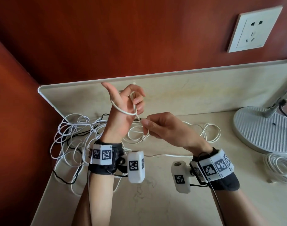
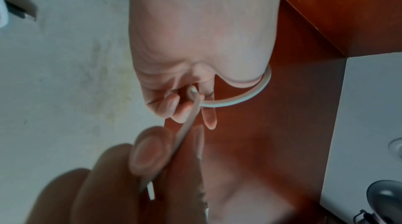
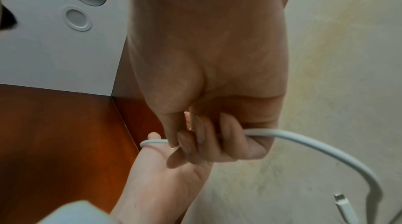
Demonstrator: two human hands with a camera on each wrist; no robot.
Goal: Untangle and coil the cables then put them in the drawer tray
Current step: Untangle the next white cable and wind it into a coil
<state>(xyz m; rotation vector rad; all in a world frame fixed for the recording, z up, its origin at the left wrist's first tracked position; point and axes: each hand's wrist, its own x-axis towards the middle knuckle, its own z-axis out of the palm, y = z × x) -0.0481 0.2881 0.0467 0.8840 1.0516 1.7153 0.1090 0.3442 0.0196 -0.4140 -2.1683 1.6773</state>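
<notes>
honestly, the white cable [image 1: 123,110] is looped round the left hand [image 1: 121,111] and pinched by the right hand [image 1: 162,128]; it's probably snagged if pulled against the tangled pile [image 1: 77,136].

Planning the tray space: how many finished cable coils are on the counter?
1: a coiled white cable at the counter's right edge, by the lamp base. Another loop is only begun around the left hand; the rest is tangled.

At frame centre the left hand [image 1: 123,110] is raised, thumb out, fingers curled; the right hand [image 1: 162,128] pinches beside it.
</notes>
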